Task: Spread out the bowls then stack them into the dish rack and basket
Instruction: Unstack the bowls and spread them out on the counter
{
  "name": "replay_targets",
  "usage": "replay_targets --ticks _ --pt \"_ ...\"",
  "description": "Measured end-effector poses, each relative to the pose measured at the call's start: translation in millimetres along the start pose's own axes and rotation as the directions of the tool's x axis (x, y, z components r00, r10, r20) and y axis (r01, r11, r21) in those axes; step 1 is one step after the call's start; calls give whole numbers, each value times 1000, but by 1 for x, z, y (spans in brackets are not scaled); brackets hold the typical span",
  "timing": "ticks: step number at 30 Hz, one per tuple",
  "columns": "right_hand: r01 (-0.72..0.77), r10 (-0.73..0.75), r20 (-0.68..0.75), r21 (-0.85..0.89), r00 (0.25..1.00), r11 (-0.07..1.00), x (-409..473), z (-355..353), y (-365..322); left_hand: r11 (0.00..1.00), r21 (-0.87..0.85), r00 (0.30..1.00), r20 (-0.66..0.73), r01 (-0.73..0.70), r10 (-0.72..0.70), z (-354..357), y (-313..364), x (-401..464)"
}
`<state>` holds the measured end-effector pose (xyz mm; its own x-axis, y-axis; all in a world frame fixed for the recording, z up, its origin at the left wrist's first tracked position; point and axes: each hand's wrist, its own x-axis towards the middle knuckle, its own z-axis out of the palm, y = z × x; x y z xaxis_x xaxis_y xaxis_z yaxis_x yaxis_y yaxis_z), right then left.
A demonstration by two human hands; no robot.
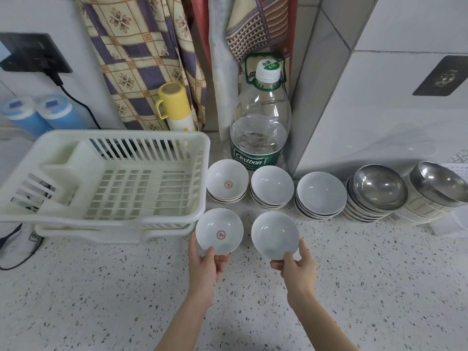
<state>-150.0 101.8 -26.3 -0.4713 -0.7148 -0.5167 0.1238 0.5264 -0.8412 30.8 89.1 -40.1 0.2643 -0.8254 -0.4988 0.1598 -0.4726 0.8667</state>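
My left hand (pixel 206 263) pinches the near rim of a white bowl with a red mark (pixel 219 230), just right of the white dish rack (pixel 106 138). My right hand (pixel 298 266) pinches the near rim of a plain white bowl (pixel 274 234). Behind them stand three stacks of white bowls: one with a red mark (pixel 227 182), a plain one (pixel 272 186) and a wider one (pixel 321 195). Further right lie two leaning stacks of steel bowls (pixel 378 190) (pixel 439 183). The rack holds nothing.
A large Cestbon water bottle (pixel 259 127) stands behind the bowl stacks. A yellow-capped flask (pixel 174 107) and two blue-lidded jars (pixel 38 112) sit by the wall. A black cable (pixel 17 249) trails at the left. The speckled counter (pixel 114 300) stretches toward me.
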Motion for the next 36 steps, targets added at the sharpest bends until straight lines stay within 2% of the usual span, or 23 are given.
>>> replay_targets --ticks 12,24,36 --pt "-14 14 25 -2 1000 1000 9 5 -2 999 -43 1000 3 4 -4 5 0 0" --pt "-3 4 40 -16 999 1000 5 8 -3 996 -48 997 30 70 -69 8 -1 -1" --pt "-24 20 79 49 997 999 -1 7 -3 994 34 991 81 108 -110 5 2 -1"
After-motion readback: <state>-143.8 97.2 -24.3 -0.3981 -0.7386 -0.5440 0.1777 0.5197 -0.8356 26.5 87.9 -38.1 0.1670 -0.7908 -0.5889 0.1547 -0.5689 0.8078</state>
